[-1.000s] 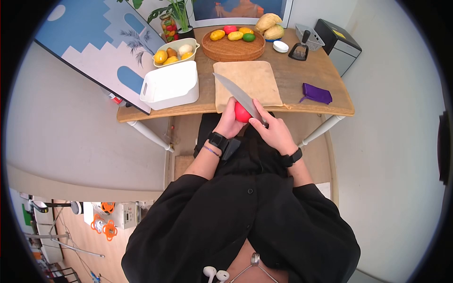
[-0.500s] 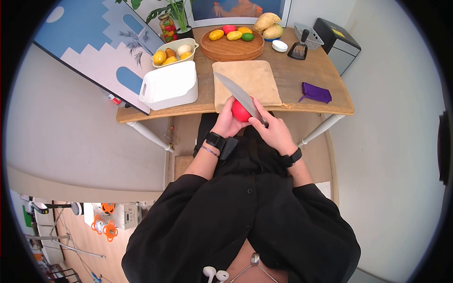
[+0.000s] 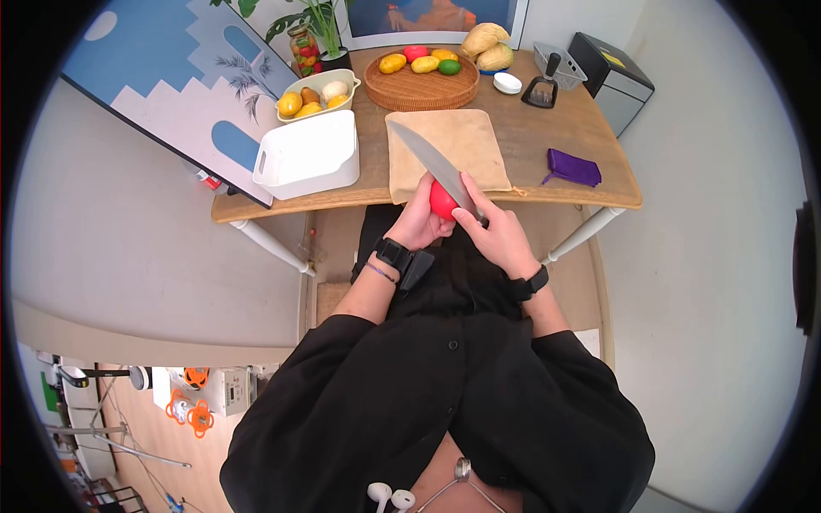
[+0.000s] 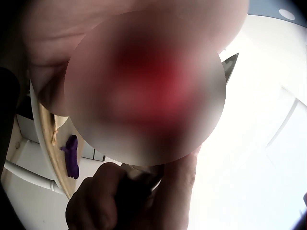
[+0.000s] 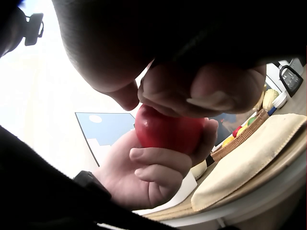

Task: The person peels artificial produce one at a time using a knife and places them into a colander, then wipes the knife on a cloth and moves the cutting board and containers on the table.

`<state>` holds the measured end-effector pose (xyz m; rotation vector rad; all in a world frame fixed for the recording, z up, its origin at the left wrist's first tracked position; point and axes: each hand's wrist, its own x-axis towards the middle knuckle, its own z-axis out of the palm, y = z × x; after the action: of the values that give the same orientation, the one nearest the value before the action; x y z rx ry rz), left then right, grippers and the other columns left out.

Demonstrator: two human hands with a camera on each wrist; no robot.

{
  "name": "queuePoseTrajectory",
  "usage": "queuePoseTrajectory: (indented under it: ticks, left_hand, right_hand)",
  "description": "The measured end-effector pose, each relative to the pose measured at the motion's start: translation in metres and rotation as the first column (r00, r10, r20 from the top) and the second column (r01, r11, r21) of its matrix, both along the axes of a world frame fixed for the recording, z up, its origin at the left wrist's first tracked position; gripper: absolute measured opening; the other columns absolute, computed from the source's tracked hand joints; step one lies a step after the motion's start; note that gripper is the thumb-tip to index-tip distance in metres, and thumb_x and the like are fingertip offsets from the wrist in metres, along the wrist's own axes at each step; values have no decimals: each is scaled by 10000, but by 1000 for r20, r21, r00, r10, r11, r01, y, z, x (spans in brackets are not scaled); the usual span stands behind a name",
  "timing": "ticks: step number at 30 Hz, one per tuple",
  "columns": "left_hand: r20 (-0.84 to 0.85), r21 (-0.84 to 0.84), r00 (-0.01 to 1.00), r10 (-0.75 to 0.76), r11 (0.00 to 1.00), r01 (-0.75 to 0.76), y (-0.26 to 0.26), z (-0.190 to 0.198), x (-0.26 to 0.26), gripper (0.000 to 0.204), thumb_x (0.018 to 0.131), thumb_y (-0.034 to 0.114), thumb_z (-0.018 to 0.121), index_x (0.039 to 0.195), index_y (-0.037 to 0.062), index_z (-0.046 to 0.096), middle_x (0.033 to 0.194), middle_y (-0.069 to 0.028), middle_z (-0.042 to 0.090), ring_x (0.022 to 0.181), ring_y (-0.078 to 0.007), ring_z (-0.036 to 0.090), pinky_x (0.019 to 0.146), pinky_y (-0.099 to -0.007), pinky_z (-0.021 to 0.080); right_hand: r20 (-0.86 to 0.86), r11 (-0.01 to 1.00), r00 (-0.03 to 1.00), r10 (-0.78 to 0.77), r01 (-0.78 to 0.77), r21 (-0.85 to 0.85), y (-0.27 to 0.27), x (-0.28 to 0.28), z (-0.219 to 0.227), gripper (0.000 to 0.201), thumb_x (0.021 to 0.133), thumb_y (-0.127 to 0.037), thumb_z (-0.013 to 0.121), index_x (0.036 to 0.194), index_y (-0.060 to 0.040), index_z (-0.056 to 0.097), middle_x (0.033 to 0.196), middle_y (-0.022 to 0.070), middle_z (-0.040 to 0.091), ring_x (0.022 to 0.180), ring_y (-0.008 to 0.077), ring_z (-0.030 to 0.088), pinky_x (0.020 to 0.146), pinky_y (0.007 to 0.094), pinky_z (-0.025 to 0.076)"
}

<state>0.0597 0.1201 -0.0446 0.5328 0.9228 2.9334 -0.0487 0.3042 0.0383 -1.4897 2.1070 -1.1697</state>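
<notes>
Low in front of the body, just off the table's front edge, my left hand holds a smooth, round red fruit. My right hand grips a large kitchen knife by its handle end, its fingers along the blade. The blade lies against the fruit, its tip pointing forward and left over a beige cloth. In the right wrist view, left fingers curl under the fruit, while the right fingers press close at its top. A blurred disc hides most of the fruit in the left wrist view.
A white bin stands left of the cloth, with a fruit-filled cream basket behind it. A round wicker tray holds several fruits at the back. To the right lie a purple pouch and a black-handled tool.
The knife tip has moved slightly forward, away from the body. The fruit has shifted a little in the left hand, whose fingers have changed position around it.
</notes>
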Motion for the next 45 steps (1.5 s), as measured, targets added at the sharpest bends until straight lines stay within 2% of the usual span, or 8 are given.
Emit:
queuePoseTrajectory:
  ticks: [5,12,13,14,15,17,39,45]
  left_hand:
    - [388,-141,757,525,846,-514,39,57,5,615,1057,610,305,1334,125,562,1226,-101,686,1063,-222,690,835,-372,588]
    - [461,-101,703,541,819,-564,21,42,2,590,1068,551,307,1380,109,542,1294,-110,664,1132,-255,671,899,-408,582]
    - [157,109,959,235,961,-254,-2,14,-6,607,1068,567,303,1389,109,538,1294,-109,664,1124,-253,674,887,-401,585]
    - [-216,188,971,-97,972,139,-3,21,-5,624,1068,583,298,1399,110,535,1294,-107,665,1116,-251,677,876,-393,588]
    - [-215,191,972,-97,972,140,5,23,-2,624,1069,583,298,1399,110,535,1294,-107,665,1116,-251,677,876,-393,588]
    - [403,-142,753,521,848,-511,25,38,4,661,1070,622,279,1396,108,536,1291,-108,667,1102,-245,686,843,-381,600]
    - [352,-15,756,552,811,-585,25,27,2,599,1068,594,367,1355,98,543,1269,-104,669,1152,-256,675,940,-434,594]
    - [523,-135,593,612,747,-651,31,38,7,614,1038,625,351,1285,114,585,1137,-93,708,936,-224,709,706,-318,577]
  right_hand:
    - [-6,1000,1000,-6,6,-13,-1,0,-2,663,974,-465,670,1572,-306,432,832,287,707,841,462,707,738,445,563]
    - [-9,1000,1000,-10,10,-27,-2,2,-7,659,978,-470,660,1573,-303,430,819,275,706,823,462,705,723,448,561]
    - [-8,1000,1000,-10,9,-27,-3,3,-5,659,978,-470,660,1573,-303,430,819,275,706,823,462,705,723,448,561]
    - [-8,1000,1000,-17,17,0,-2,3,-2,658,978,-470,660,1572,-303,432,808,274,703,813,463,703,717,450,560]
    - [-9,999,1000,-24,24,26,-1,3,0,657,978,-470,661,1571,-302,434,797,272,699,803,464,701,712,451,559]
    - [-18,1000,1000,-10,10,-22,-2,2,-5,657,976,-472,662,1570,-305,435,785,269,697,785,462,700,701,453,558]
    - [-100,998,994,33,-27,55,1,6,-3,661,966,-484,667,1566,-331,435,802,256,707,811,458,704,717,475,567]
    - [-126,998,992,26,-33,-57,-2,4,-12,646,976,-473,653,1566,-329,435,781,257,697,779,459,698,685,482,556]
